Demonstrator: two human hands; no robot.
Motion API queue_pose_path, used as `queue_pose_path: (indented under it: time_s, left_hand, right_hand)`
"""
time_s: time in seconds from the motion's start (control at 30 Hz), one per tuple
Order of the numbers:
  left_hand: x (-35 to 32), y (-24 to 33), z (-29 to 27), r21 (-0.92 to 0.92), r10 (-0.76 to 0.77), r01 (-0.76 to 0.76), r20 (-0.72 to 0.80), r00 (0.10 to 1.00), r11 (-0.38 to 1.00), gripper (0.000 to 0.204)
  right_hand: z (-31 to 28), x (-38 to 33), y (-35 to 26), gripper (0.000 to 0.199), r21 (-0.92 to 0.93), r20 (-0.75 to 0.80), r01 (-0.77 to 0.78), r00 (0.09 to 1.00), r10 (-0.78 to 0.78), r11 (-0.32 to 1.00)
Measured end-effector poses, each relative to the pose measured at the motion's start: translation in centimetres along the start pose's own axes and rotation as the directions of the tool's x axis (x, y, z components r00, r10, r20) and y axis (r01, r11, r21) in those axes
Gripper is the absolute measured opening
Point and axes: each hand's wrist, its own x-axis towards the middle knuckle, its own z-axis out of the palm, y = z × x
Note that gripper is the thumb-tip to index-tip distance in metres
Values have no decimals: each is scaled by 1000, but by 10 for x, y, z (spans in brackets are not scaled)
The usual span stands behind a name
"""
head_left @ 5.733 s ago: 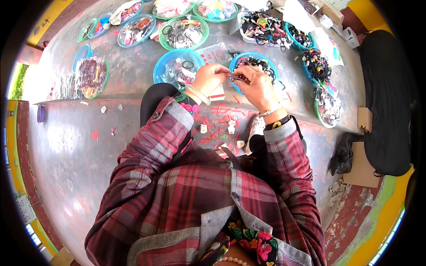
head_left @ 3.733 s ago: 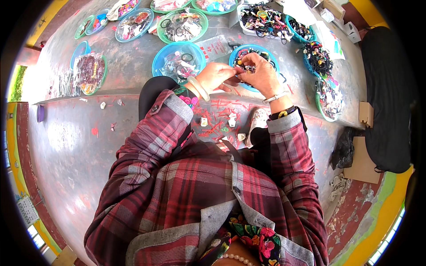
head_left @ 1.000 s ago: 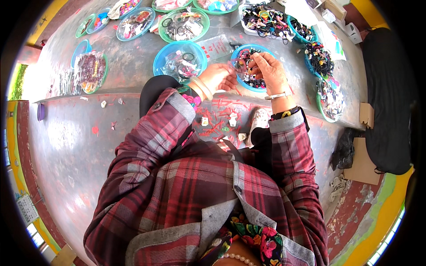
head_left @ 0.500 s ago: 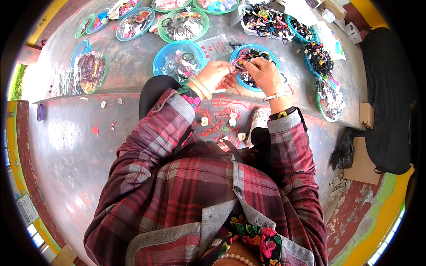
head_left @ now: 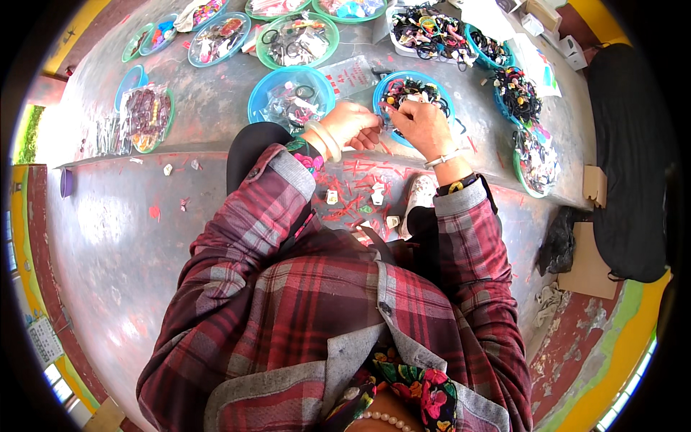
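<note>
My left hand is closed, fingers curled and pinched toward the right hand. My right hand is pinched too, and its fingertips almost meet those of the left. Between them is a small pinkish thing, mostly covered by fingers, too small to name. Just beyond the right hand stands a blue basin of black elastic hair ties with colourful bits, partly hidden by that hand. Beyond the left hand is another blue basin with a clear plastic bag and small pieces in it.
Green bowls and a white tray heaped with hair ties stand farther back. More filled baskets line the right side. Red scraps litter the lower floor near my shoe. A black bag lies at right.
My right hand has turned and lowered slightly, its fingers closing nearer to the left. The pinkish-purple loop that showed between my hands is now mostly hidden. The basins have not moved.
</note>
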Motion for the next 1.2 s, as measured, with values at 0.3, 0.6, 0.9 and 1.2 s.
queue_pose_path:
  time_s: [0.3,0.6,0.9,1.2]
  left_hand:
    - [-2,1,-2,-87,77,-74,27,997,993,23]
    - [-6,14,-15,-45,373,-375,-54,926,926,24]
    - [-6,15,1,-81,347,-340,335,876,937,39]
    - [0,5,7,-120,261,-232,381,887,965,25]
  right_hand:
    - [-2,-2,-4,19,58,-91,91,992,-85,994]
    - [-27,2,0,16,508,49,-62,998,43,859]
    - [-51,-1,9,19,915,287,-278,958,13,293]
    - [-41,0,7,30,948,277,-286,957,82,141]
